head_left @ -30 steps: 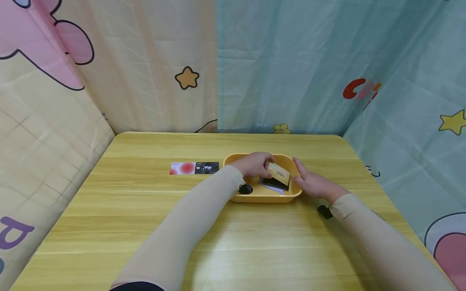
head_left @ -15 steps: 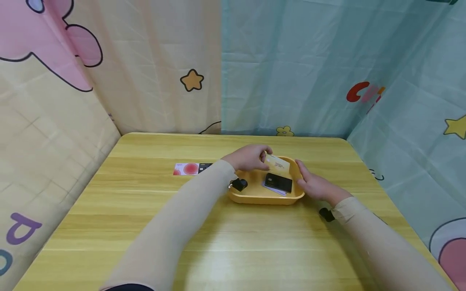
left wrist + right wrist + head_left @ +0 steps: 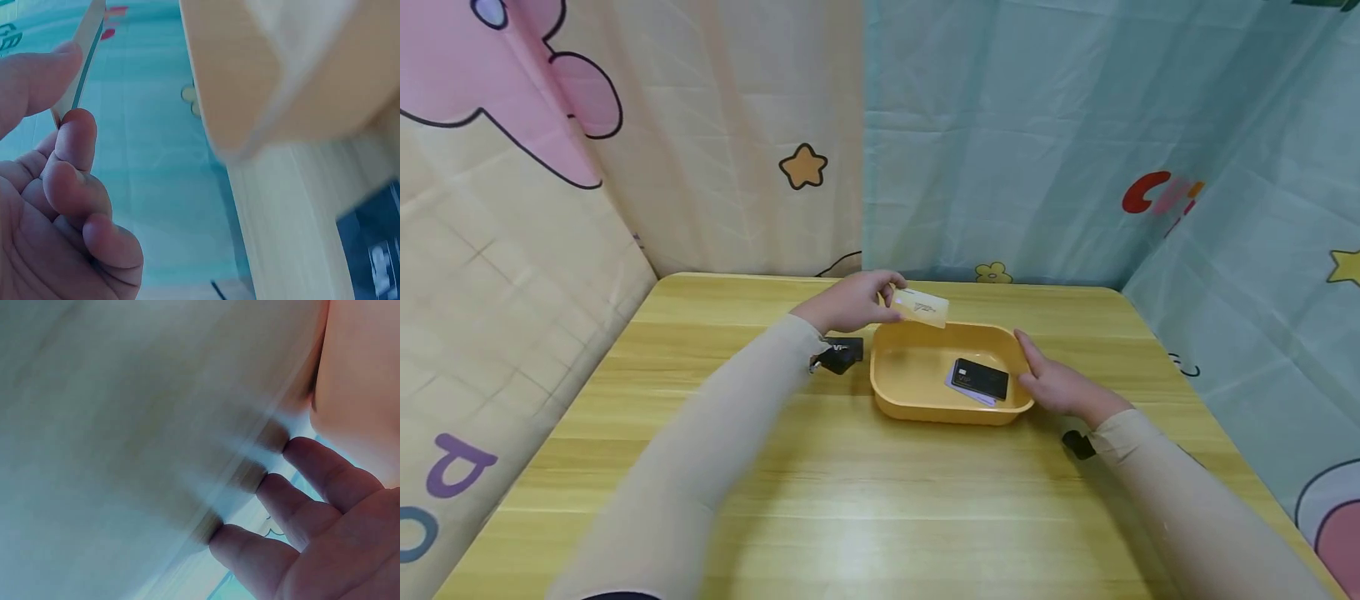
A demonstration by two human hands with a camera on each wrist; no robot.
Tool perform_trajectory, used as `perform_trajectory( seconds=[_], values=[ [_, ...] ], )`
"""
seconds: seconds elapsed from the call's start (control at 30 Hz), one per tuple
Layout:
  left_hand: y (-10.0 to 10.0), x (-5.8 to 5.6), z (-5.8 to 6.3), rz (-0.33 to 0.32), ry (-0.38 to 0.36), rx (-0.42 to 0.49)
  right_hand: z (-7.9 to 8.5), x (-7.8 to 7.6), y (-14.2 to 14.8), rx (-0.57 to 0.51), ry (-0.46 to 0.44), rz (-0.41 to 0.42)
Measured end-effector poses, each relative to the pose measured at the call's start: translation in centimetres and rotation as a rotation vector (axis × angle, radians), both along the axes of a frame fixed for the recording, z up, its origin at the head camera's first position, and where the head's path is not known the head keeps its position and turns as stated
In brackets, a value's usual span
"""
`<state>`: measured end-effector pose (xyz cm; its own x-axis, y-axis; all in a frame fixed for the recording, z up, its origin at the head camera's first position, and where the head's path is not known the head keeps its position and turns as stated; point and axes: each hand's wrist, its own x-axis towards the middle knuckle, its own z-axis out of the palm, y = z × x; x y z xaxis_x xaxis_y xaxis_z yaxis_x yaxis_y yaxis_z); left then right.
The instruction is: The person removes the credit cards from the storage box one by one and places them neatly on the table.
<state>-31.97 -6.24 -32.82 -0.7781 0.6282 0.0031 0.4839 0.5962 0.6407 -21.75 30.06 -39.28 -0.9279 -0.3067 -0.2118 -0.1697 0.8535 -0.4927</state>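
Note:
My left hand pinches a pale yellow card between thumb and fingers, above the back left of a yellow plastic tray. In the left wrist view the same card appears nearly edge-on at the thumb tip. Inside the tray a black VIP card lies over a lilac card, which is mostly covered. My right hand rests against the tray's right end, its thumb along the rim. In the right wrist view, extended fingers touch the tabletop beside the tray wall.
Left of the tray, a black Vip card lies on the wooden table, partly behind the left wrist's black camera. Printed curtains rise behind the table and at both sides.
My left hand has lifted the pale yellow card out of the tray and moved it left and back. The black card in the tray is now uncovered. My right hand stays at the tray's end.

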Motion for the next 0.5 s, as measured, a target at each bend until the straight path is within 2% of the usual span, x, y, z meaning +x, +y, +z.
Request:
perform_trajectory(
  seconds=[0.17,0.5],
  values=[
    [-3.8,-0.2,-0.1,0.059,0.002,-0.018,0.1,-0.1,-0.1,0.008,0.001,0.002],
    [-10.1,-0.2,-1.3,0.153,-0.009,-0.038,-0.1,-0.2,0.1,-0.004,0.005,0.025]
  ],
)
